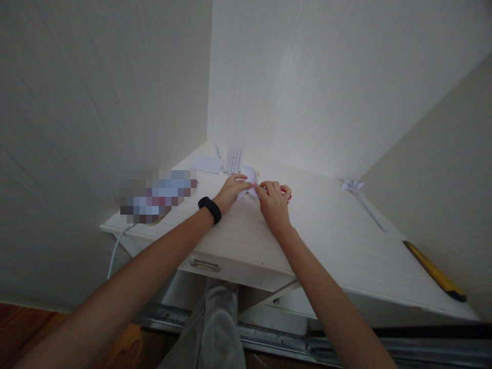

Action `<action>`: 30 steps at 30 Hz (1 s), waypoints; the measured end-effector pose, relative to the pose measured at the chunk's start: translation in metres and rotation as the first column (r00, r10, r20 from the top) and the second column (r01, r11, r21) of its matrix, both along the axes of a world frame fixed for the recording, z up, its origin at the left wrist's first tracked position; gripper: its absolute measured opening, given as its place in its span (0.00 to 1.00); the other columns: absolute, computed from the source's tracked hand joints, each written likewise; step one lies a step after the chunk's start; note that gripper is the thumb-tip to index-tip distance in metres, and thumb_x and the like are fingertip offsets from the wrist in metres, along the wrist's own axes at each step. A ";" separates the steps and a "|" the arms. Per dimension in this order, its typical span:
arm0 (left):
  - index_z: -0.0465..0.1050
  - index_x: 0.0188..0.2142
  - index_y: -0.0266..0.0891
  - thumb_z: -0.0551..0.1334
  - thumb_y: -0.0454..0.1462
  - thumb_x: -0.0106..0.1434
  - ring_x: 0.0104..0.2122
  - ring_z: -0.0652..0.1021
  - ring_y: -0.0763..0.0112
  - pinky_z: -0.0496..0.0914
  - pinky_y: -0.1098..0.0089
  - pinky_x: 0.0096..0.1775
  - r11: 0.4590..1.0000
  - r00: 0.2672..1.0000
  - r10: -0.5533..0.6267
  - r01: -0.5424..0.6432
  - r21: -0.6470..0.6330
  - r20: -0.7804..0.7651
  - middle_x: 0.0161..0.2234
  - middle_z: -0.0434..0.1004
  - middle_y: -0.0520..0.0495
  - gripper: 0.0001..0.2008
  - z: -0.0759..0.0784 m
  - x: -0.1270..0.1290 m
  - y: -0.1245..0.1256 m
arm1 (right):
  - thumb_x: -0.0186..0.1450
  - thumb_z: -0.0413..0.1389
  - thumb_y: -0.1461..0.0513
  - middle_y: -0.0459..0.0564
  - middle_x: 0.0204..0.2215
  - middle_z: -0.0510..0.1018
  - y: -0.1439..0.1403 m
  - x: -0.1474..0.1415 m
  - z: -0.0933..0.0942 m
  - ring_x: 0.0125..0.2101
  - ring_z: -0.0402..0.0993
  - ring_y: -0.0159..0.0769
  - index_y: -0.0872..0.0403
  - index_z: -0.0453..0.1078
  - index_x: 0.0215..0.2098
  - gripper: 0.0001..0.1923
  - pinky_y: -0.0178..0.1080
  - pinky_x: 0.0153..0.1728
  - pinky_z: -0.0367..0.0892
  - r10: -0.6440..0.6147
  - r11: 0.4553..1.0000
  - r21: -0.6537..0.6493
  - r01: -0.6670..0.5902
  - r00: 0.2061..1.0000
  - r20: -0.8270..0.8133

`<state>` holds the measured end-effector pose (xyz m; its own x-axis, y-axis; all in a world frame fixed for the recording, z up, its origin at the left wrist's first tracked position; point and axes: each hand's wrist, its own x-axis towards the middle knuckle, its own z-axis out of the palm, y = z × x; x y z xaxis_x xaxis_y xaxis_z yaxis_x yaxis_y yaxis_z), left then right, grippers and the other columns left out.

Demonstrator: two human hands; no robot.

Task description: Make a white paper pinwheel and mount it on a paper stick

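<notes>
A folded white paper pinwheel is between my two hands over the white desk. My left hand, with a black band at the wrist, grips its left side with thumb and fingers. My right hand pinches the paper near its middle, thumb close to the left fingertips. A red-handled item shows beside the right fingers; most of it is hidden, and I cannot tell whether the hand holds it. Small pale bits lie just behind the paper.
Rolled paper sticks and a flat paper sheet lie at the back. A pinwheel on a paper stick and a yellow utility knife lie along the right wall. At left is a blurred-out device with a white cable.
</notes>
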<state>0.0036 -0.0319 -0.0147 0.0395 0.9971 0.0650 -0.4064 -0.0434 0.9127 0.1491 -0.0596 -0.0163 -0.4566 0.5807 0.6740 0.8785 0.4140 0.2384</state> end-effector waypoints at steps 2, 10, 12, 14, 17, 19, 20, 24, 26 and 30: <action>0.62 0.38 0.38 0.66 0.30 0.46 0.27 0.72 0.75 0.65 0.72 0.32 1.000 1.000 0.005 -0.005 0.003 -0.008 0.31 0.71 0.50 0.20 0.000 0.000 0.001 | 0.67 0.47 0.68 0.52 0.42 0.74 0.000 0.000 0.000 0.42 0.62 0.40 0.50 0.67 0.51 0.16 0.44 0.42 0.48 0.000 1.000 0.001 0.000 1.000 -0.005; 0.62 0.36 0.39 0.66 0.32 0.47 0.29 0.72 0.73 0.65 0.71 0.33 0.998 0.995 0.011 -0.004 0.063 -0.102 0.31 0.70 0.49 0.18 -0.002 -0.002 0.002 | 0.63 0.49 0.69 0.50 0.41 0.75 0.001 0.001 0.002 0.43 0.64 0.40 0.49 0.69 0.47 0.17 0.44 0.44 0.48 -0.013 0.998 -0.063 -0.001 0.977 -0.212; 0.62 0.35 0.39 0.66 0.32 0.47 0.28 0.72 0.74 0.65 0.71 0.33 0.996 0.994 0.010 0.000 0.088 -0.112 0.30 0.70 0.51 0.17 -0.003 -0.001 0.003 | 0.63 0.48 0.69 0.50 0.40 0.75 0.003 0.002 0.001 0.42 0.65 0.39 0.51 0.69 0.45 0.14 0.44 0.44 0.48 -0.025 0.998 -0.064 0.005 0.951 -0.307; 0.62 0.35 0.39 0.66 0.32 0.47 0.28 0.73 0.74 0.65 0.71 0.34 0.993 0.992 -0.003 0.017 0.116 -0.124 0.29 0.71 0.51 0.16 -0.003 -0.001 0.002 | 0.64 0.46 0.67 0.51 0.39 0.75 0.005 0.003 0.000 0.42 0.65 0.39 0.52 0.68 0.42 0.12 0.43 0.44 0.49 -0.030 0.998 -0.066 0.005 0.921 -0.388; 0.61 0.35 0.39 0.66 0.32 0.48 0.29 0.74 0.73 0.66 0.70 0.35 0.989 0.987 -0.020 0.043 0.144 -0.159 0.31 0.72 0.50 0.16 -0.003 -0.001 0.001 | 0.66 0.46 0.64 0.52 0.40 0.75 0.007 0.004 -0.001 0.42 0.66 0.40 0.54 0.66 0.42 0.10 0.43 0.45 0.49 -0.036 0.997 -0.078 -0.001 0.882 -0.470; 0.61 0.35 0.39 0.66 0.33 0.48 0.29 0.74 0.72 0.65 0.70 0.35 0.985 0.979 -0.024 0.058 0.161 -0.202 0.31 0.73 0.50 0.16 -0.003 0.000 0.001 | 0.66 0.47 0.61 0.52 0.41 0.74 0.008 0.005 -0.002 0.43 0.65 0.40 0.54 0.64 0.44 0.10 0.43 0.45 0.50 -0.032 0.996 -0.086 -0.015 0.856 -0.515; 0.61 0.35 0.39 0.66 0.33 0.48 0.30 0.74 0.72 0.65 0.70 0.35 0.983 0.974 -0.024 0.064 0.172 -0.226 0.32 0.73 0.50 0.16 -0.003 0.000 0.001 | 0.66 0.47 0.60 0.52 0.42 0.73 0.008 0.005 -0.003 0.43 0.65 0.40 0.54 0.64 0.44 0.10 0.43 0.45 0.50 -0.030 0.995 -0.093 -0.023 0.846 -0.533; 0.61 0.35 0.38 0.66 0.34 0.48 0.31 0.74 0.73 0.64 0.71 0.35 0.973 0.951 -0.033 0.100 0.207 -0.306 0.31 0.72 0.51 0.17 -0.002 0.001 0.001 | 0.66 0.49 0.56 0.51 0.44 0.72 0.009 0.005 -0.005 0.45 0.64 0.40 0.51 0.66 0.44 0.11 0.43 0.45 0.51 -0.023 0.988 -0.142 -0.066 0.835 -0.550; 0.60 0.35 0.38 0.66 0.34 0.48 0.30 0.73 0.74 0.64 0.72 0.34 0.971 0.943 -0.046 0.120 0.208 -0.330 0.30 0.71 0.52 0.17 -0.001 0.001 0.000 | 0.66 0.50 0.56 0.51 0.44 0.71 0.010 0.005 -0.005 0.45 0.64 0.40 0.51 0.67 0.41 0.09 0.43 0.45 0.51 -0.013 0.985 -0.151 -0.086 0.831 -0.556; 0.59 0.34 0.39 0.65 0.33 0.48 0.27 0.71 0.76 0.63 0.73 0.33 0.968 0.934 -0.057 0.138 0.210 -0.352 0.28 0.70 0.54 0.17 0.001 0.001 -0.001 | 0.65 0.51 0.58 0.50 0.43 0.72 0.011 0.006 -0.005 0.44 0.64 0.39 0.51 0.68 0.38 0.07 0.44 0.45 0.52 0.009 0.984 -0.139 -0.108 0.819 -0.573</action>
<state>0.0049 -0.0330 -0.0139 0.1961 0.9469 0.2549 -0.0856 -0.2424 0.9664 0.1547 -0.0484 -0.0215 -0.0571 0.6860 0.7254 0.8095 0.4570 -0.3685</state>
